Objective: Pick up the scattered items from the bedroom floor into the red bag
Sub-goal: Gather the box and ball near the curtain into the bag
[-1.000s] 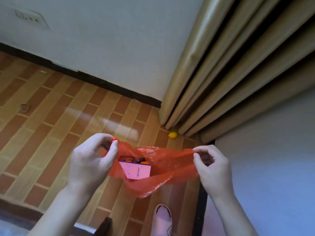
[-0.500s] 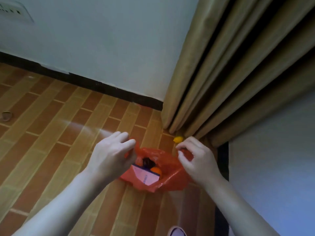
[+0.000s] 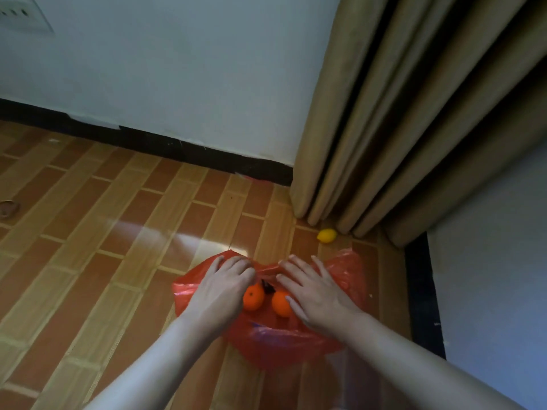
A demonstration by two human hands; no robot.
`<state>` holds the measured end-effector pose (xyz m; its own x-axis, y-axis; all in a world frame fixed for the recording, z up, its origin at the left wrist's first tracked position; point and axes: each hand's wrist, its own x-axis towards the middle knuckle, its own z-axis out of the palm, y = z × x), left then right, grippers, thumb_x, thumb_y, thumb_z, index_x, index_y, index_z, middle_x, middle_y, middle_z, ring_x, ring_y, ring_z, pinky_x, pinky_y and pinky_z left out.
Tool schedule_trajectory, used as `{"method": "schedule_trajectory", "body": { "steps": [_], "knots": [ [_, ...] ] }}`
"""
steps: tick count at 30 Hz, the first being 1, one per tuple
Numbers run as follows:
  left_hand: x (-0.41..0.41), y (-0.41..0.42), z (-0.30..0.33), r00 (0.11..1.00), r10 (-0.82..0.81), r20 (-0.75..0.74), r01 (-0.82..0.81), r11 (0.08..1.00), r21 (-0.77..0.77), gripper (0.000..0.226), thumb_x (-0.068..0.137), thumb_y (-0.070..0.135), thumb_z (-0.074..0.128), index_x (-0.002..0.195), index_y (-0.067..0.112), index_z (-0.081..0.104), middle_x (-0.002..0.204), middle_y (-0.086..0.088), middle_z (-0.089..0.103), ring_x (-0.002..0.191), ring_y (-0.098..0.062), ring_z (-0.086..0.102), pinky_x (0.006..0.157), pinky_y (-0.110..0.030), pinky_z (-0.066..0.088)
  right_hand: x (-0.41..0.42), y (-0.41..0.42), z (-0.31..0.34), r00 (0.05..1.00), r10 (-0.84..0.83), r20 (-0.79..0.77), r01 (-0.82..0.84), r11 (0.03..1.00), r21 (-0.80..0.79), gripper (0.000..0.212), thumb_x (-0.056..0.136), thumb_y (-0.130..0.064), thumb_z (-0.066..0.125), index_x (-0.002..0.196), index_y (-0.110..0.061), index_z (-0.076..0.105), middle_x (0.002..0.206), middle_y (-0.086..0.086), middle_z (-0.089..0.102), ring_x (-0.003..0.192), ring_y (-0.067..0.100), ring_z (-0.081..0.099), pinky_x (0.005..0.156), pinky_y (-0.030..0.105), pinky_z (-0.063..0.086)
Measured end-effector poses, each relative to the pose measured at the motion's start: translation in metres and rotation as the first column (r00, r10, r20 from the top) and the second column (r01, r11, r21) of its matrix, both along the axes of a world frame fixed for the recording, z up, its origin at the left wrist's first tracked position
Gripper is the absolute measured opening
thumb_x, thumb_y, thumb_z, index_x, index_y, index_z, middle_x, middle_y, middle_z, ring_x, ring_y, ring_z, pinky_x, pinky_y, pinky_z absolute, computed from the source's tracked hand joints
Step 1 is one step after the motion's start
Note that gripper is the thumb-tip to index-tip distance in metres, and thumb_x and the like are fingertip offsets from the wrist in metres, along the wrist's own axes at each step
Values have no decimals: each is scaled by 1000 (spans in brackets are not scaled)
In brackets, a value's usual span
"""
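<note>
Both hands, left hand (image 3: 220, 287) and right hand (image 3: 315, 290), are pressing flat with straight fingers on the red bag (image 3: 275, 341), which is lying on the floor. Two oranges (image 3: 253, 296) are showing in the bag's mouth; a lemon (image 3: 326, 235) is lying beyond the bag beside the curtain (image 3: 399, 128). No writing is showing.

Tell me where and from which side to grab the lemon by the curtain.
Grip the lemon across its round middle, fingers on the two long sides, not the pointed ends. Come from above and from the bag side: the curtain hangs close behind it, while open floor lies in front. Right hand looks nearest.
</note>
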<state>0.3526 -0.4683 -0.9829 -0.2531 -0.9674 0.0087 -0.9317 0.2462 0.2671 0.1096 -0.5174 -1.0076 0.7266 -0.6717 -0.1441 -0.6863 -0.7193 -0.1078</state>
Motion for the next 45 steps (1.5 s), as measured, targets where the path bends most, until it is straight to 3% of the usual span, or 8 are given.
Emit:
{"method": "schedule_trajectory", "body": {
  "steps": [5, 15, 23, 28, 32, 35, 41, 45],
  "knots": [
    [-15, 16, -32, 993, 48, 107, -73, 967, 243, 55, 101, 18, 35, 155, 28, 37, 167, -4, 27, 158, -28, 9, 122, -65, 10, -17, 3, -26, 998, -54, -24, 55, 997, 59, 68, 103, -58, 29, 163, -26, 25, 172, -1, 17, 160, 23, 6, 127, 56, 5],
    [-8, 23, -82, 905, -182, 385, -20, 885, 465, 60, 108, 29, 18, 163, 28, -3, 170, -6, -16, 155, -36, -20, 121, -67, -6, -33, -13, -121, 985, -46, -167, 66, 991, 113, 73, 98, -55, 31, 163, -23, 24, 172, -1, 18, 159, 29, 12, 125, 61, 14],
    [-16, -15, -104, 826, -199, 527, -127, 845, 519, 74, 104, 54, 31, 164, 22, 4, 171, -10, -11, 155, -40, -16, 120, -71, -2, -52, -67, -160, 947, -183, -265, 206, 977, 62, 66, 105, -18, 32, 166, -19, 5, 174, 1, -2, 160, 31, -5, 125, 61, 3],
    [-39, -21, -113, 890, 7, 455, -256, 835, 487, 76, 101, 67, 22, 163, 25, 15, 172, -6, -1, 157, -35, -8, 121, -70, 6, -74, -69, -144, 935, -286, -209, 314, 942, 116, 64, 108, -27, 32, 166, -21, 7, 174, 0, -3, 160, 28, -8, 126, 60, 0],
    [-57, -11, -102, 942, 92, 322, -234, 867, 440, 90, 92, 81, 21, 164, 28, 12, 172, -2, -1, 158, -30, -8, 123, -66, 4, -55, -35, -123, 975, -200, 91, 182, 967, 180, 72, 102, -52, 42, 164, -29, 16, 173, -7, 3, 160, 18, -6, 128, 54, 1],
    [-63, 0, -85, 949, 98, 300, -233, 860, 455, 108, 82, 91, 30, 164, 27, 4, 172, -1, -4, 158, -28, -10, 122, -63, 2, -34, -27, -125, 982, -72, 174, 46, 988, 147, 80, 96, -60, 51, 164, -32, 18, 173, -7, 4, 160, 20, -5, 126, 52, 0],
    [-62, 27, -84, 896, -18, 444, -242, 819, 520, 123, 78, 89, 46, 161, 24, -15, 170, -7, -18, 155, -36, -20, 122, -67, -3, -10, -64, -139, 975, 218, -40, -212, 971, 107, 59, 101, -33, 52, 158, -32, 38, 173, 9, 7, 158, 39, 7, 122, 66, 15],
    [-55, 33, -85, 873, -66, 484, -220, 832, 509, 115, 84, 79, 47, 161, 23, -18, 169, -12, -20, 154, -40, -21, 121, -69, -3, -7, -78, -138, 945, 261, -196, -237, 962, 136, 55, 108, -22, 35, 162, -29, 25, 174, 3, -3, 158, 35, 9, 118, 62, 26]
  ]
}}
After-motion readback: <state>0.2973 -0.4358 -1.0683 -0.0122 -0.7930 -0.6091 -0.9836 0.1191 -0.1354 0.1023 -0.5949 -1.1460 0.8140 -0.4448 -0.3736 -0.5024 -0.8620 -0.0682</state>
